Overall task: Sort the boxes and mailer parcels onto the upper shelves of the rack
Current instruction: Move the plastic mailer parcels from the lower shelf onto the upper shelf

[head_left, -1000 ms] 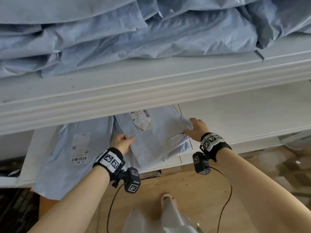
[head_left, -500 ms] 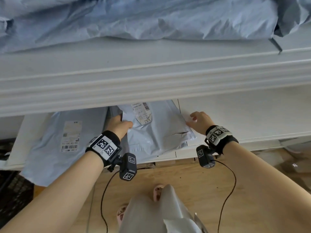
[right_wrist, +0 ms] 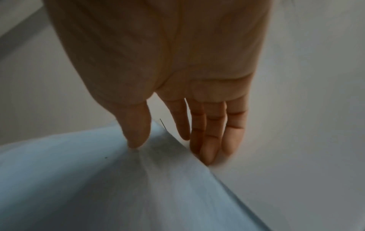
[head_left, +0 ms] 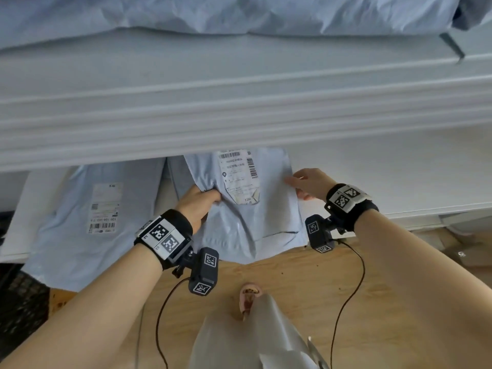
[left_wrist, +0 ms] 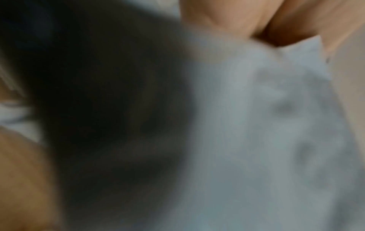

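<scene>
A light-blue mailer parcel (head_left: 255, 217) with a white label lies on the lower shelf (head_left: 386, 177), its near end hanging over the front edge. My left hand (head_left: 203, 201) grips its left edge with curled fingers. The left wrist view is blurred and shows only fingers (left_wrist: 276, 23) against the mailer parcel (left_wrist: 266, 125). My right hand (head_left: 295, 186) is at the right edge. In the right wrist view its thumb presses on the mailer parcel (right_wrist: 98, 179), and the straight fingers (right_wrist: 209, 140) lie on the shelf along that edge.
A second blue mailer (head_left: 93, 209) lies to the left on the same shelf and also overhangs it. Several blue mailers (head_left: 239, 12) are piled on the upper shelf (head_left: 239, 115). The wooden floor (head_left: 292, 283) and a black crate (head_left: 21, 302) are below.
The labelled mailer has slid toward me and now overhangs the shelf's front edge. My left hand has curled onto its left edge, and my right hand has stayed at the right edge.
</scene>
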{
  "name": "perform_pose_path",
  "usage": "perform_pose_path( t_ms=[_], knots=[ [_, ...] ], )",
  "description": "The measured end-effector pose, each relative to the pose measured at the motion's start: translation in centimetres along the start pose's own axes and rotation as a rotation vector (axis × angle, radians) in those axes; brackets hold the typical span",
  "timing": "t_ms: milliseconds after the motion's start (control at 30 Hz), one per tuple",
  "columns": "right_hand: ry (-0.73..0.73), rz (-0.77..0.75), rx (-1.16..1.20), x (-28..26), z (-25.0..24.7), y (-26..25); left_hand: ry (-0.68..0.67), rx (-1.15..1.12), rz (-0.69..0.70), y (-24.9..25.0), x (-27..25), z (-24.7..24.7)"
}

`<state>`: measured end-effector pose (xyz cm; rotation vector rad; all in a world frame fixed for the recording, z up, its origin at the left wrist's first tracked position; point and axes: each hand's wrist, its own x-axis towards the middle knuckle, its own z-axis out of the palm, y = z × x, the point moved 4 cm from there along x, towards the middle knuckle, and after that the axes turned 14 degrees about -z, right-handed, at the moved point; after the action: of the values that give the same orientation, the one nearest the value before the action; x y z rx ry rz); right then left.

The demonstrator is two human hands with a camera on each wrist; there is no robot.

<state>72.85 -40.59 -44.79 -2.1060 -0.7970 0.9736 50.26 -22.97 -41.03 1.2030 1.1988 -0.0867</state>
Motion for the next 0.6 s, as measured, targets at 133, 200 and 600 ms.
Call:
perform_pose_path(
  t_ms=[133,200,600],
  knots=[
    [-0.054,0.049,0.430,-1.6,0.6,-0.2,-0.153,-0.014,0.002,0.4,-1.1,1.1],
    [-0.013,0.024,0.590,-2.6,0.6,-0.4,-0.174,-0.007,0.006,0.6,-1.7,1.1],
    [0.255,-0.236,0.684,-14.0,1.9,-4.9,-0.191,0.292,0.228,-2.9,-7.2,-3.6]
  ],
)
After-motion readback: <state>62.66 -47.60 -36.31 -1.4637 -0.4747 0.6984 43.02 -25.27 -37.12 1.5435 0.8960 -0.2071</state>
